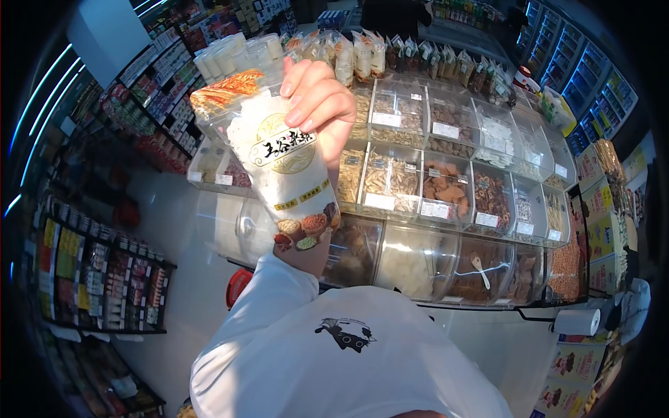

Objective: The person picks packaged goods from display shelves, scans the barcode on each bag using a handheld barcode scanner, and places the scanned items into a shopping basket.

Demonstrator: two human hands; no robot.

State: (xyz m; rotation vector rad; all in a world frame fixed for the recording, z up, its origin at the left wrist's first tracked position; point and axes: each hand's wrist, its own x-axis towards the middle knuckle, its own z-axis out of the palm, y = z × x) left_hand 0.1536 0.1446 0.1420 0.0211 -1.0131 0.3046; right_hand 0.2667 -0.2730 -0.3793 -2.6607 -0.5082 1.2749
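My left hand (324, 104) is raised in front of me, with its fingers curled over the upper right edge of a printed clear plastic pouch (274, 151). White contents fill the pouch, which leans with its top toward the left. Wheat ears are printed at its top, bowls of grains and beans at its bottom, and a round emblem with writing in between. Behind the pouch stands a tiered bulk-food display of clear acrylic bins (394, 175); the pouch and my forearm hide part of it. My right hand is out of view.
Packed bags (366, 55) and lidded plastic tubs (235, 52) line the display's top. A white scoop (480, 271) rests at a lower bin. Stocked shelves (104, 271) stand left, drink coolers (580, 78) at far right. A bag roll (577, 322) juts out near a red basket-like object (238, 287).
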